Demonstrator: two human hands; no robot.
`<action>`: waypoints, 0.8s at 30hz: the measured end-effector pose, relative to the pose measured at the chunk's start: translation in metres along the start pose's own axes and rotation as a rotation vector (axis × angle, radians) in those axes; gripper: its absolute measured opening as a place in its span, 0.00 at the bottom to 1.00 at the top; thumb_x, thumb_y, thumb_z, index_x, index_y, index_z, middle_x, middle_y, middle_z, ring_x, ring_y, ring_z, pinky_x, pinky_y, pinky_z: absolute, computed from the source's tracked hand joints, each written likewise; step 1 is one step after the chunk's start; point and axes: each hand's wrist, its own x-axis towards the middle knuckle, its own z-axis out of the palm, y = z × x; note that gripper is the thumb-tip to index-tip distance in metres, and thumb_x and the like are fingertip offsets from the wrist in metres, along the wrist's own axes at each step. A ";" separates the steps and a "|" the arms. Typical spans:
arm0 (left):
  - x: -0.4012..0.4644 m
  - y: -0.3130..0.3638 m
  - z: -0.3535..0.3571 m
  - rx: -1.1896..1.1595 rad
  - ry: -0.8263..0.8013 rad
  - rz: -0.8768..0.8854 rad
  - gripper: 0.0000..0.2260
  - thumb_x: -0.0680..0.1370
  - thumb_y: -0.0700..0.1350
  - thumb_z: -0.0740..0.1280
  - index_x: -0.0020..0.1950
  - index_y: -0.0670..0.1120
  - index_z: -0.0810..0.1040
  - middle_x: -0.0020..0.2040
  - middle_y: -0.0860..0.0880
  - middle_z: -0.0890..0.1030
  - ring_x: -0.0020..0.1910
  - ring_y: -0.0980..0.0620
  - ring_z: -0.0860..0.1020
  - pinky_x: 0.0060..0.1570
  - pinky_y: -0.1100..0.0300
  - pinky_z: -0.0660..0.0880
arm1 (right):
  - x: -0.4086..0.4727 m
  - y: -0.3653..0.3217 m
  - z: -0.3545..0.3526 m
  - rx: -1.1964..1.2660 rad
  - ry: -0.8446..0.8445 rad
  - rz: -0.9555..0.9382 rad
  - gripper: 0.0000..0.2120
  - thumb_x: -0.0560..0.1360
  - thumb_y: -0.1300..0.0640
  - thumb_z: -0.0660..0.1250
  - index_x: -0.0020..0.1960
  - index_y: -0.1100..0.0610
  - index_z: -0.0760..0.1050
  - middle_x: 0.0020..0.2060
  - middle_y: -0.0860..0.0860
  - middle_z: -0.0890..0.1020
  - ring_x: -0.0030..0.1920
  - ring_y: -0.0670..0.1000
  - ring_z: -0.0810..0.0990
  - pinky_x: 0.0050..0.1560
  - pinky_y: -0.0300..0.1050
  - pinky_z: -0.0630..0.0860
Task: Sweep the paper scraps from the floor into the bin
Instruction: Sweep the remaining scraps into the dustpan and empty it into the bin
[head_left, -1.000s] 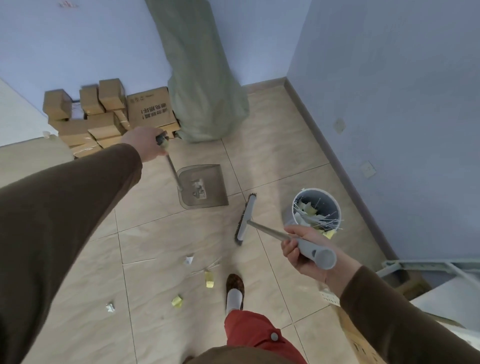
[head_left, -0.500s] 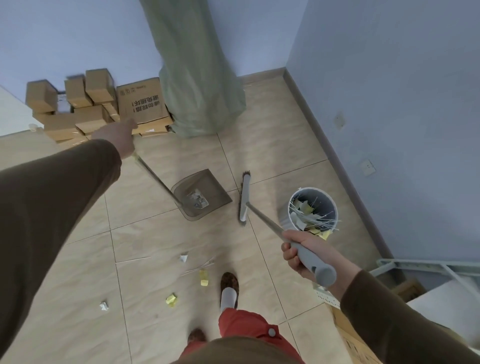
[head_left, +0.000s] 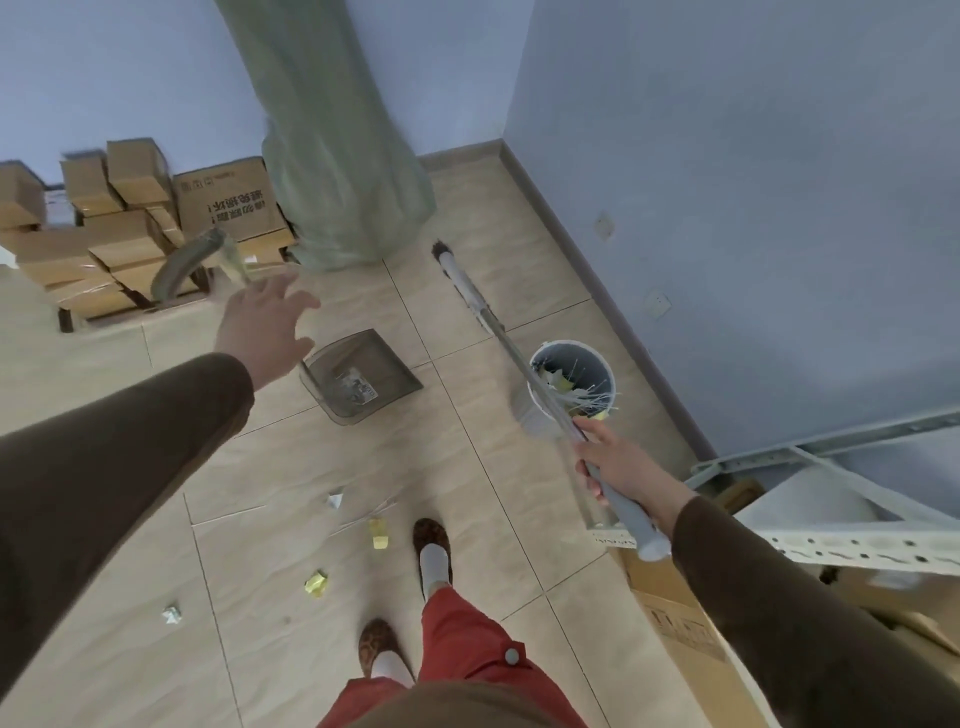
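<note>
We see the broom (head_left: 511, 358) run diagonally, head (head_left: 457, 275) toward the far corner, grey grip in our curled right hand (head_left: 618, 462), its shaft crossing the bin (head_left: 597, 364). Our left hand (head_left: 265, 322) is spread, holding nothing, above the translucent dustpan (head_left: 363, 382). Yellow and white scraps (head_left: 379, 532) lie near our feet.

A person's left arm, in a brown sleeve, reaches forward; the left hand (head_left: 262, 325) is spread, fingers straight and apart, gripping nothing. The right arm, also brown-sleeved, extends forward at the right; the right hand (head_left: 626, 467) curls around a grey broom handle (head_left: 631, 514).
</note>
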 end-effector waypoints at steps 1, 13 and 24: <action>-0.013 0.011 0.009 -0.038 -0.033 0.011 0.22 0.74 0.50 0.72 0.67 0.53 0.75 0.76 0.43 0.67 0.74 0.38 0.65 0.71 0.39 0.63 | -0.004 0.006 -0.013 -0.040 0.019 -0.005 0.22 0.82 0.57 0.62 0.74 0.46 0.63 0.38 0.56 0.76 0.27 0.48 0.72 0.26 0.41 0.71; -0.112 0.117 0.093 -0.349 -0.311 -0.081 0.14 0.76 0.49 0.71 0.62 0.53 0.80 0.73 0.46 0.72 0.71 0.44 0.69 0.70 0.48 0.66 | 0.051 0.042 -0.210 -0.275 0.309 0.134 0.24 0.81 0.65 0.60 0.75 0.53 0.67 0.34 0.56 0.73 0.28 0.50 0.67 0.23 0.38 0.67; -0.134 0.206 0.128 -0.444 -0.423 -0.212 0.12 0.76 0.46 0.72 0.60 0.53 0.81 0.67 0.48 0.76 0.65 0.45 0.73 0.67 0.52 0.68 | 0.177 0.081 -0.253 -0.314 0.329 0.250 0.24 0.82 0.65 0.56 0.78 0.55 0.62 0.54 0.61 0.77 0.37 0.55 0.74 0.35 0.46 0.75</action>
